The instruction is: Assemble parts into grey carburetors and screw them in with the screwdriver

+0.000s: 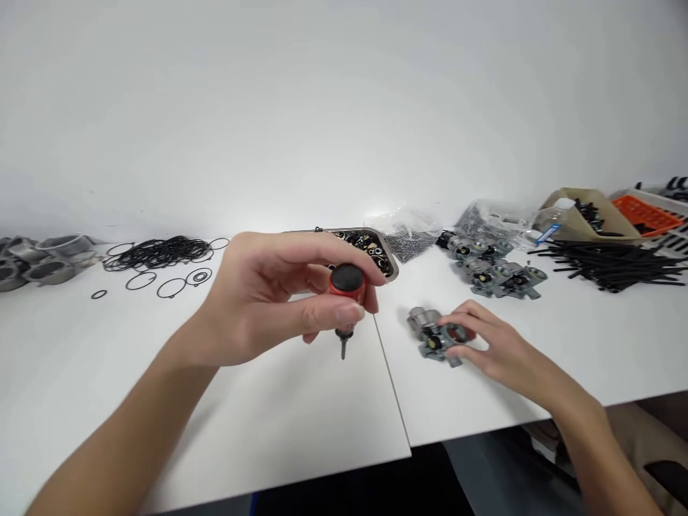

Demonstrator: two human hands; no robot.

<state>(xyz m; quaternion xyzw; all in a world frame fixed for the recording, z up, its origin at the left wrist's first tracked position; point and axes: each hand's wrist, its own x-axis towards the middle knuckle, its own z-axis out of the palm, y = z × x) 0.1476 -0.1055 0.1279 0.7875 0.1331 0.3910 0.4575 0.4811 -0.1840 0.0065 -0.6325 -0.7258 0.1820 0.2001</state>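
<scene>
My left hand [252, 308] is raised over the table with its fingers wrapped round a short screwdriver [347, 279]. The screwdriver has a red handle with a black cap, and its tip points down above the white tabletop. On the right, my right hand [499, 351] grips a grey metal carburetor [427, 333] between thumb and fingers, at or just above the table surface. Its far end has a round cup-like part, and a small yellowish mark shows on its side. Behind my left hand, a metal tray [395, 266] of small brass and black fittings is partly hidden.
Several similar carburetors [484, 269] lie behind my right hand. Black tubes [613, 265] are piled at right, near a beige bin [564, 201] and an orange basket [648, 215]. Black rubber rings [161, 254] and grey metal cups [51, 261] lie at left. A seam [390, 380] splits the tabletop.
</scene>
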